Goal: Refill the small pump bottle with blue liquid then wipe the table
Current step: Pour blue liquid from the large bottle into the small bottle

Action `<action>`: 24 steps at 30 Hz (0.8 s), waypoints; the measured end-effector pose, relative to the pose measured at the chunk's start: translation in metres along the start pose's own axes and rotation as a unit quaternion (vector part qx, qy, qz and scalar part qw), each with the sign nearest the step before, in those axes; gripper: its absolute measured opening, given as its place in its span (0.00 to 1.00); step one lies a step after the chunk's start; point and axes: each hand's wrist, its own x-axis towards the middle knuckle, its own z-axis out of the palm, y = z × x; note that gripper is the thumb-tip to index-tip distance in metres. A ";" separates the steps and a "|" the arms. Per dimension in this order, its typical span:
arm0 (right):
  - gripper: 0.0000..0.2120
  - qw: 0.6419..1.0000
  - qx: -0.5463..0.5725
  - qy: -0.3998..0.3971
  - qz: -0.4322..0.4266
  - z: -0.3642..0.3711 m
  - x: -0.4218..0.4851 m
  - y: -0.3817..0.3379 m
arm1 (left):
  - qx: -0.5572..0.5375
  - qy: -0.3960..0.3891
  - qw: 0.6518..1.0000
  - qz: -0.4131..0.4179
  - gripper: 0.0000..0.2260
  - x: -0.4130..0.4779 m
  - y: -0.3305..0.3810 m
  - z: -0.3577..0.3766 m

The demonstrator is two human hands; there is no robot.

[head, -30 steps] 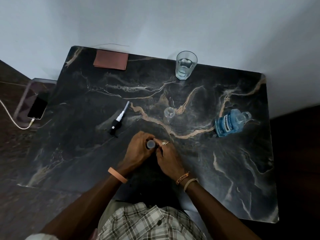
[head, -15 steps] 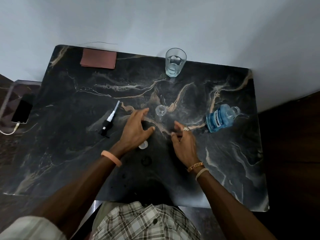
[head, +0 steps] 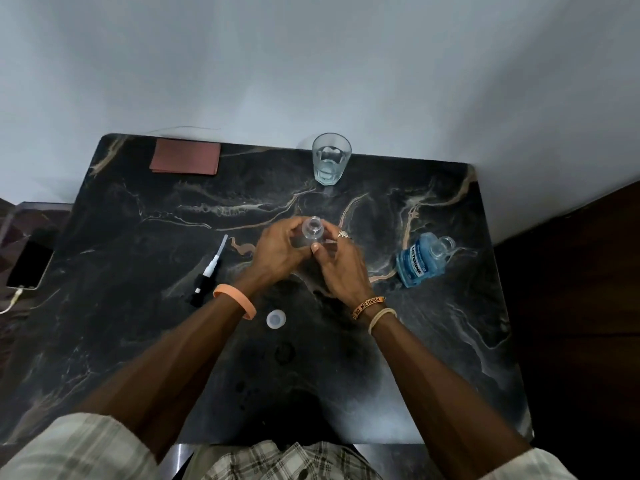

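Observation:
The small clear pump bottle (head: 312, 232) stands uncapped at the middle of the dark marble table (head: 138, 341). My left hand (head: 280, 252) and my right hand (head: 341, 268) both curl their fingers round it from either side. Its pump head (head: 209, 271), black with a white tube, lies on the table to the left. The blue mouthwash bottle (head: 419, 263) stands open at the right, apart from my hands. A small whitish cap (head: 276, 319) lies on the table below my left wrist.
A drinking glass (head: 330, 163) with a little water stands at the back edge. A folded reddish cloth (head: 186, 161) lies at the back left corner. A phone (head: 29, 265) on a cable rests off the table's left side. Small wet spots (head: 247, 393) mark the near middle.
Both hands let go of the whitish cap near me, left it on the table, then reached forward and closed round the small clear bottle.

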 end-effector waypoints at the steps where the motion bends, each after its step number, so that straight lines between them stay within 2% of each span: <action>1: 0.22 1.000 0.004 0.006 -0.010 -0.005 0.004 -0.005 | -0.021 0.000 1.000 0.010 0.17 0.004 0.007 -0.005; 6: 0.22 0.998 0.014 0.034 -0.052 -0.036 0.027 -0.034 | -0.045 0.028 0.997 0.057 0.19 0.024 0.046 -0.024; 10: 0.22 0.997 0.008 0.043 -0.060 -0.049 0.034 -0.044 | -0.040 0.053 0.997 0.046 0.22 0.031 0.058 -0.028; 14: 0.31 0.998 -0.008 0.036 -0.049 -0.061 0.031 -0.043 | -0.045 0.076 0.996 0.017 0.24 0.032 0.059 -0.028; 15: 0.33 0.996 -0.015 0.071 -0.048 -0.067 0.027 -0.041 | -0.052 0.084 0.995 0.011 0.24 0.032 0.059 -0.028; 17: 0.33 0.980 -0.009 0.195 -0.048 -0.084 0.015 -0.033 | -0.065 0.097 0.993 0.003 0.25 0.031 0.057 -0.029; 20: 0.35 0.919 0.036 0.391 -0.034 -0.116 -0.012 -0.006 | -0.065 0.105 0.992 0.000 0.25 0.030 0.056 -0.031; 22: 0.45 0.895 0.078 0.438 0.029 -0.129 -0.029 0.019 | -0.067 0.108 0.992 -0.005 0.26 0.029 0.057 -0.033; 24: 0.57 0.901 0.111 0.402 0.115 -0.131 -0.045 0.044 | -0.067 0.110 0.992 -0.009 0.27 0.028 0.058 -0.032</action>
